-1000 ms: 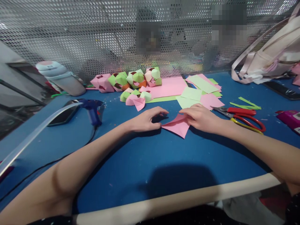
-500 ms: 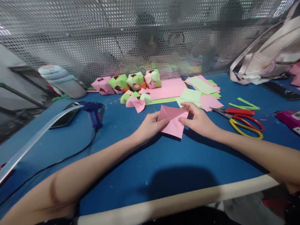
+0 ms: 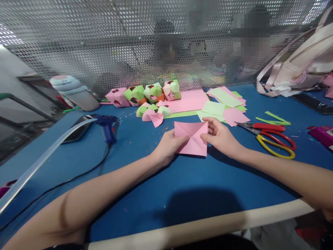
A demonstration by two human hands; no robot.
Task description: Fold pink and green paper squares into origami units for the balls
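Note:
A pink paper square (image 3: 191, 138) with crossing diagonal creases is held up just above the blue table (image 3: 161, 180). My left hand (image 3: 169, 147) pinches its left edge, thumb on top. My right hand (image 3: 220, 135) pinches its right edge with thumb and fingers. Both forearms reach in from the bottom corners.
Folded pink and green paper pieces (image 3: 147, 95) and loose pink and green sheets (image 3: 208, 102) lie at the back. Red and yellow scissors (image 3: 270, 135) lie to the right. A blue glue gun (image 3: 108, 126) with a cord lies to the left, near a bottle (image 3: 74, 92). A mesh wall stands behind.
The pink paper, folded flat on the table a second ago, has been lifted and opened into a square. Both hands now hold its sides.

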